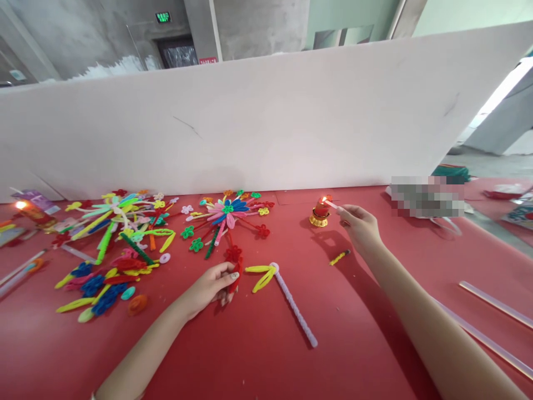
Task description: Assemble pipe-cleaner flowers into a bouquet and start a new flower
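Note:
My right hand (360, 226) pinches a short pale glue stick (332, 204), its tip at the flame of a red candle (321, 209) in a gold holder. My left hand (219, 282) is closed around red pipe-cleaner petals (237, 275), and a red pipe-cleaner flower (234, 254) shows just above the fingers. To the right of that hand lies a lilac pipe-cleaner stem (296, 308) with two yellow loops (262, 273) at its top end. A short yellow twisted piece (340, 257) with a dark end rests below the candle.
Two bunches of pipe-cleaner flowers, one multicoloured (116, 214) and one pink and blue (227, 209), stand by the white panel (250, 128). Loose petals (100, 289) lie at left, near another lit candle (35, 214). Long glue sticks (495, 303) lie at right on the red table (187, 355).

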The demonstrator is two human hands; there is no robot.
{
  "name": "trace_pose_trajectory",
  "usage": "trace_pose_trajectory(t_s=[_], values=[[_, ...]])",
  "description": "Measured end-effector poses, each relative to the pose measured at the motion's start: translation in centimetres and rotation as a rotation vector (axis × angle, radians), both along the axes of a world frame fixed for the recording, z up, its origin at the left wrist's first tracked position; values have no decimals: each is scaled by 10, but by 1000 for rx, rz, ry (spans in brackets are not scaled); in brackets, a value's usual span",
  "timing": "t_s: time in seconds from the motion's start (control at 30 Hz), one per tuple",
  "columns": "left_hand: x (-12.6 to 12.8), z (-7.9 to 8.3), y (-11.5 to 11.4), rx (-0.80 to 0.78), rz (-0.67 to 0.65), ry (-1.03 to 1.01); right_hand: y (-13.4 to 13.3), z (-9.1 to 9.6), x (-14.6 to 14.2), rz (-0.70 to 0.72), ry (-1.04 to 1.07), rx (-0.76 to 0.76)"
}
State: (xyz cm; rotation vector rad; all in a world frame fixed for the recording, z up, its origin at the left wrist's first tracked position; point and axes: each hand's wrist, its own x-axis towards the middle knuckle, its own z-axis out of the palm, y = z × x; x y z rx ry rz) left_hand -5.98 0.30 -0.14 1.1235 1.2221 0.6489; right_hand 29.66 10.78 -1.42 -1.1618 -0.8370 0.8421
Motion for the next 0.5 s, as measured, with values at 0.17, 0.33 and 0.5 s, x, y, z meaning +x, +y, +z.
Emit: trace_pose_trajectory(t_s=[0.17,0.33,0.5], values=[[-1,-2,0,-1,0,5,-1,2,-1,-8,2,-2],[-1,-1,-1,-1,0,9,3,-2,2,-21,23,5],[2,3,0,2,8,15,8,-7,5,-36,52,16]])
